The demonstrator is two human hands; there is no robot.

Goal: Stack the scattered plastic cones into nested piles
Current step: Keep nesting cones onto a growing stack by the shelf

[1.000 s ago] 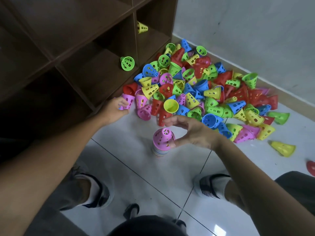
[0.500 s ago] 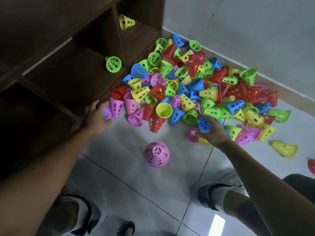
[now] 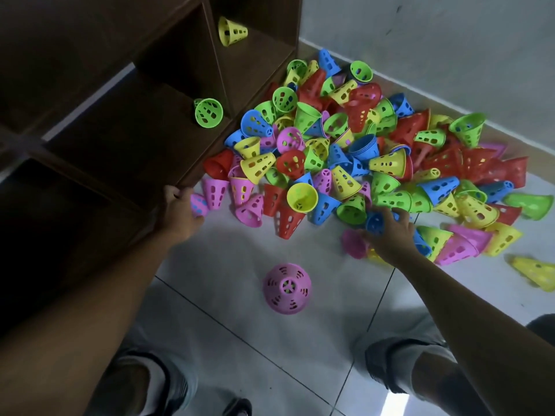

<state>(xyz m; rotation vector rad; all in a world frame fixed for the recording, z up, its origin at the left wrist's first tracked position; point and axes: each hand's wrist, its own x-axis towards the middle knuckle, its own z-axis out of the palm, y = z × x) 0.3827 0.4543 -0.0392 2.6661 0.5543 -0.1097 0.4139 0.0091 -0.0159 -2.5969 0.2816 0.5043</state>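
A big heap of perforated plastic cones [image 3: 360,151] in red, yellow, green, blue and pink lies on the tiled floor against the wall. A nested pile topped by a pink cone [image 3: 287,288] stands alone on the floor in front of me. My left hand [image 3: 180,211] grips a pink cone [image 3: 198,204] at the heap's left edge, beside the shelf corner. My right hand [image 3: 389,232] reaches into the heap's near edge and its fingers curl round a blue cone [image 3: 374,224]. A pink cone [image 3: 354,243] lies just left of that hand.
A dark wooden shelf unit [image 3: 135,121] stands at the left, with a green cone [image 3: 208,112] and a yellow cone [image 3: 231,30] in its compartments. A stray yellow cone [image 3: 534,271] lies far right. My knees and shoes are at the bottom. Grey wall behind.
My right hand left the stacked pile and reached into the heap, closing on a blue cone. My left hand drew back a little to the shelf corner with its pink cone.
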